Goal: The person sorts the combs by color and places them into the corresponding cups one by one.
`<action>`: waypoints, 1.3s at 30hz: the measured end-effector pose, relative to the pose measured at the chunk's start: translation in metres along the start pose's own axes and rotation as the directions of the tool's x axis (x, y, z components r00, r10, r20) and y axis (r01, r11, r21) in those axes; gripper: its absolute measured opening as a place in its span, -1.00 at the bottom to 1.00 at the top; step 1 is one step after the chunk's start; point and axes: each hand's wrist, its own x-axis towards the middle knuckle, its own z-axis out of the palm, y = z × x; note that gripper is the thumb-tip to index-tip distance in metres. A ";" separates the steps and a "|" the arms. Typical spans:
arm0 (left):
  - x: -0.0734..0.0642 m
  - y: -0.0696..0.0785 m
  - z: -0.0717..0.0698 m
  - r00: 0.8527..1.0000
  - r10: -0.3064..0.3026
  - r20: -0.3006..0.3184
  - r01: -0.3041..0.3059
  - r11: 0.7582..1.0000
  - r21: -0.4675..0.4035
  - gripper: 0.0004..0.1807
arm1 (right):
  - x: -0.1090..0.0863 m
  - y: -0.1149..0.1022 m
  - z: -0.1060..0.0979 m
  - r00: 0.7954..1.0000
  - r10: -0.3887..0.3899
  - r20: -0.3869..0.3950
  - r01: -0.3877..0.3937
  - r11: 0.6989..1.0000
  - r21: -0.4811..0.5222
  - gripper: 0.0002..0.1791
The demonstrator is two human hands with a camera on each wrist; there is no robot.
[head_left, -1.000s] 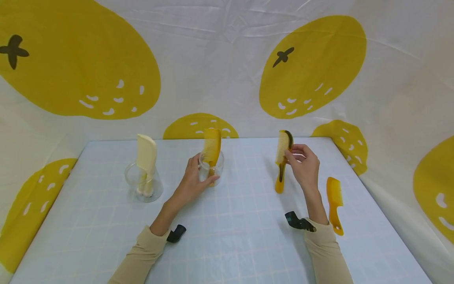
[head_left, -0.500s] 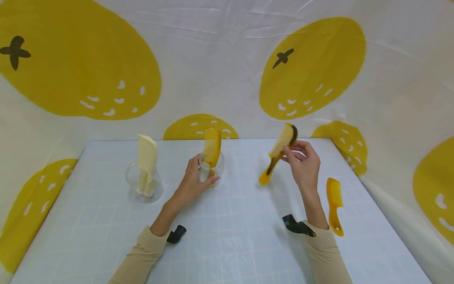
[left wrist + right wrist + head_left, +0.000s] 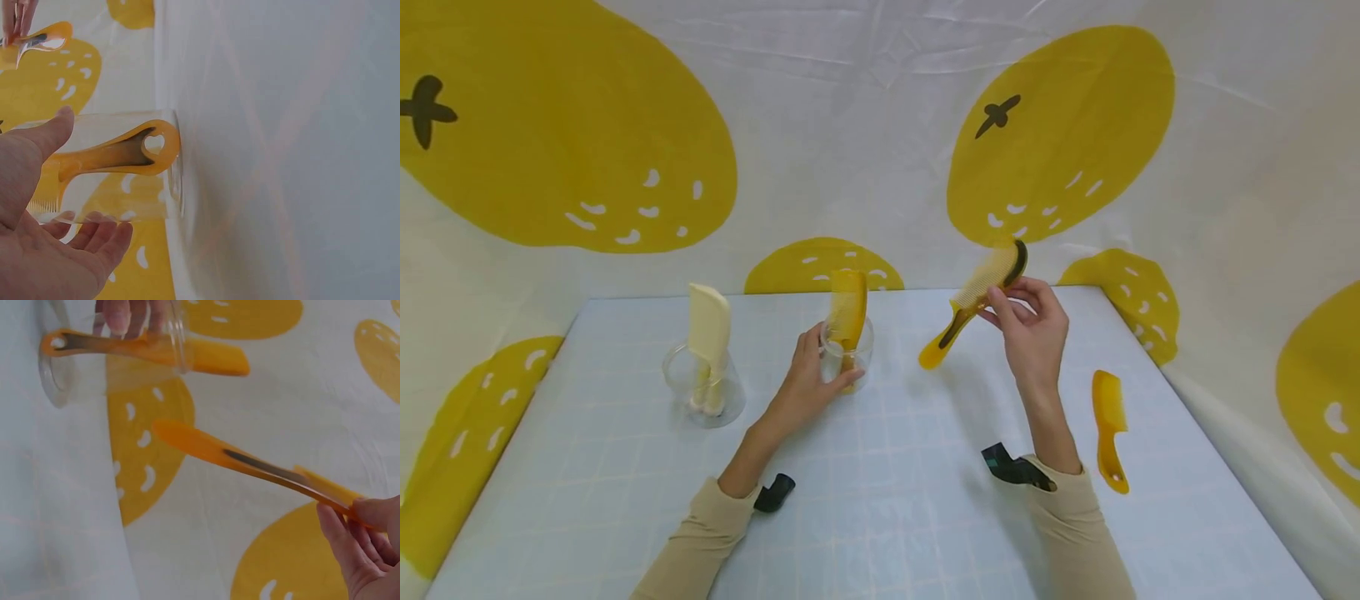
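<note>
My left hand (image 3: 808,379) grips a clear glass cup (image 3: 119,187) standing on the table, thumb on one side and fingers on the other. Inside it an amber comb (image 3: 850,308) stands handle down, its toothed part rising above the rim. My right hand (image 3: 1033,325) pinches a second amber comb (image 3: 958,321) with a dark streak, by the back of its toothed part. That comb is held in the air, tilted, its handle pointing down and left toward the cup. In the right wrist view, the comb's handle (image 3: 206,447) lies below the cup.
At the left, another glass cup (image 3: 676,377) holds cream combs (image 3: 710,325) handle down. A third amber comb (image 3: 1108,425) lies on the table (image 3: 880,517) to the right of my right forearm. A white sheet with yellow fruit prints (image 3: 1060,133) hangs behind the table.
My right hand has lifted its comb higher and tilted it from near upright, so the handle has swung left toward the cup. My left hand has stayed on the cup.
</note>
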 end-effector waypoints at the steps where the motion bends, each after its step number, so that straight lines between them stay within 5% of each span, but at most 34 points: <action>1: 0.000 0.000 0.000 1.000 0.002 0.000 -0.002 1.000 0.001 0.03 | 0.000 -0.001 0.002 1.000 -0.006 -0.001 0.006 1.000 0.010 -0.65; 20: 0.001 0.000 0.000 1.000 -0.010 -0.005 0.010 1.000 0.012 0.03 | 0.001 -0.005 0.050 0.997 -0.063 -0.044 0.073 0.956 0.283 -0.72; 39: 0.000 0.001 0.001 0.999 -0.037 -0.005 0.037 0.999 0.028 0.06 | -0.016 0.010 0.102 0.995 -0.027 0.100 -0.004 0.955 0.297 -0.73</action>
